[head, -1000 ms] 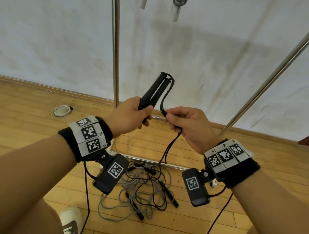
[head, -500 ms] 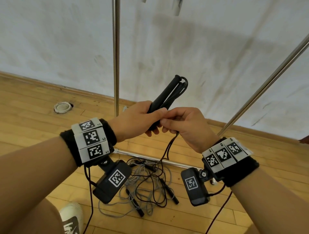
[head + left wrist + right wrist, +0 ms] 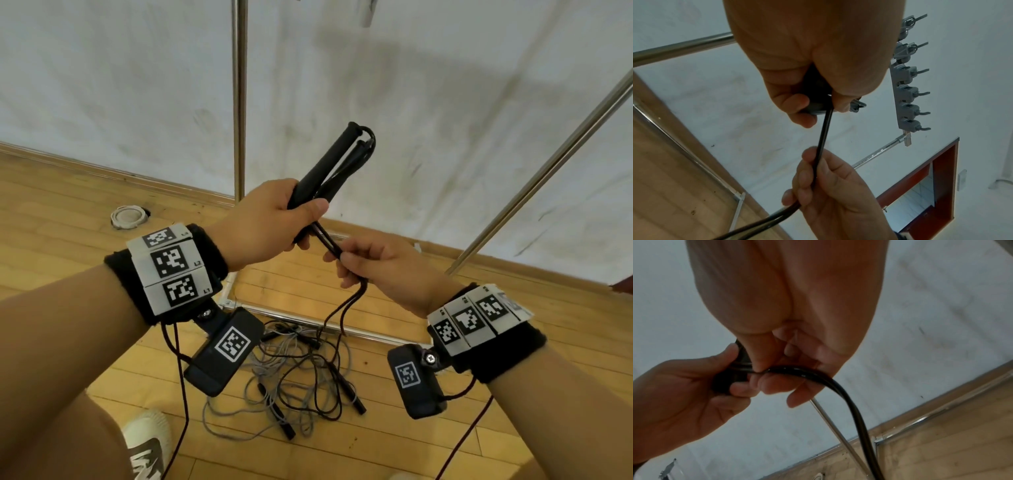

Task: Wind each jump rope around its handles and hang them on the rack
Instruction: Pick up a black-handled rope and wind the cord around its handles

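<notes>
The left hand point(image 3: 263, 219) clenches the two black foam jump-rope handles point(image 3: 325, 168) held together, tilted up to the right. Just right and nearer, the right hand point(image 3: 383, 263) pinches the doubled black cord point(image 3: 329, 241) below them. The cord drops to a tangle of grey and black jump ropes point(image 3: 298, 373) on the wooden floor point(image 3: 51, 212), beside the chrome rack's base bar point(image 3: 359, 330). A white disc point(image 3: 127, 216) lies far left.
</notes>
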A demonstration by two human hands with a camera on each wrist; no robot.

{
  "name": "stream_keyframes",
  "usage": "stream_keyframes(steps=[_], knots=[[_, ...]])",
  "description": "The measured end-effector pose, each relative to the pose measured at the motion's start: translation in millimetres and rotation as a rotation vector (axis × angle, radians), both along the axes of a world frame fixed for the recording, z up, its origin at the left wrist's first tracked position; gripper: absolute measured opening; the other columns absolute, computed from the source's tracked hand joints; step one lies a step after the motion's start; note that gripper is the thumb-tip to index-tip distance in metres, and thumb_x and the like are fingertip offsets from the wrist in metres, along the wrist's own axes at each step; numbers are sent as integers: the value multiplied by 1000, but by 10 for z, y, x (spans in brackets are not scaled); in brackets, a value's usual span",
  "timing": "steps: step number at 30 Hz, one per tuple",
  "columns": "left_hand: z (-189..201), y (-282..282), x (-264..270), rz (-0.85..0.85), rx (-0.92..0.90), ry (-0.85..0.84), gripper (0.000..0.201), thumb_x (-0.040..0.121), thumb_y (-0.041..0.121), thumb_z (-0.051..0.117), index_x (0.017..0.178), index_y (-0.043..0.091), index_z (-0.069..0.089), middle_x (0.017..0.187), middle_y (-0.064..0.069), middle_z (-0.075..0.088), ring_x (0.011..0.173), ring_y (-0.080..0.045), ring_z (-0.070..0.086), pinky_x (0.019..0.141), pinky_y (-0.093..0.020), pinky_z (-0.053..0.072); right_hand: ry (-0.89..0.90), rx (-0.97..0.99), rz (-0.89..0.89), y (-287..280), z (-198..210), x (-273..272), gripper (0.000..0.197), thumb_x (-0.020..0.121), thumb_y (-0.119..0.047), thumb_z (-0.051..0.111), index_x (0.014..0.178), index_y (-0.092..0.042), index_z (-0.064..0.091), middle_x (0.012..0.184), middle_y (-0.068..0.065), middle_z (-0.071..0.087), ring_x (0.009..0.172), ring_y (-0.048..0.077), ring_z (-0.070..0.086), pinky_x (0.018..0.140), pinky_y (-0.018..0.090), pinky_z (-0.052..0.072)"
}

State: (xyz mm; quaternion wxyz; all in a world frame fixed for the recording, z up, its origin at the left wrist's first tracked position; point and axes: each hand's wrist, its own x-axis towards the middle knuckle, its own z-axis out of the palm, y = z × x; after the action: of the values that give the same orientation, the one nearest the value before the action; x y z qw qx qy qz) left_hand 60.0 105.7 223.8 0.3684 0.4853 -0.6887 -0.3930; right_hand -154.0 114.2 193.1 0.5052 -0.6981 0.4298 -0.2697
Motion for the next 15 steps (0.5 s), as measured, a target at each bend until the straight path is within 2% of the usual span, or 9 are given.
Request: stream_keyframes(steps=[2,4,5,9,11,12,14,15], knots=[[4,40,-7,-51,7,-22,20,99,33,54,95,14,58,63,1,67,48,-3,57,48,-16,44,119,-67,-3,-19,-15,-81,18,97,-17,59,95,-27,74,77,-6,69,74,10,65,74,26,54],[1,88,-25,-134,17,-62,20,99,33,54,95,14,59,63,1,67,49,-3,58,49,-16,45,268,-148,-3,-31,-47,-135,12,95,-27,63,91,-30,74,67,-17,64,65,-2,58,67,21,46],[0,109,-31,-182,25,-86,19,99,32,54,95,14,60,64,1,67,51,-4,59,51,-18,46,334,-193,-2,-40,-72,-155,12,93,-33,63,89,-31,74,62,-20,60,60,-2,53,64,20,41],[6,137,2,-331,93,-130,19,99,30,54,102,13,60,74,-5,69,64,-19,65,56,-27,49,433,-222,11,-68,-168,-233,30,88,-57,58,72,-36,72,48,-14,46,48,2,41,52,15,32],[4,158,24,-427,145,-150,13,99,28,54,102,17,60,76,-4,69,64,-18,64,56,-26,49,429,-213,84,-62,-221,-285,31,91,-55,56,76,-35,73,49,-13,46,47,3,42,50,13,33],[0,178,31,-482,177,-157,10,100,27,54,103,20,60,76,-2,68,63,-16,63,55,-25,48,432,-198,135,-56,-248,-310,27,94,-51,56,82,-33,73,55,-12,51,51,3,46,53,15,37],[-15,217,37,-582,234,-174,9,100,26,54,99,31,61,75,2,67,63,-12,62,56,-22,47,437,-147,196,-37,-278,-358,21,94,-45,57,93,-31,73,77,-8,67,71,8,62,70,25,52],[-23,234,32,-620,246,-194,15,100,26,55,94,38,61,74,3,67,63,-11,62,56,-20,47,433,-140,203,-32,-282,-381,21,92,-47,59,96,-31,72,86,-8,71,81,8,66,77,28,54]])
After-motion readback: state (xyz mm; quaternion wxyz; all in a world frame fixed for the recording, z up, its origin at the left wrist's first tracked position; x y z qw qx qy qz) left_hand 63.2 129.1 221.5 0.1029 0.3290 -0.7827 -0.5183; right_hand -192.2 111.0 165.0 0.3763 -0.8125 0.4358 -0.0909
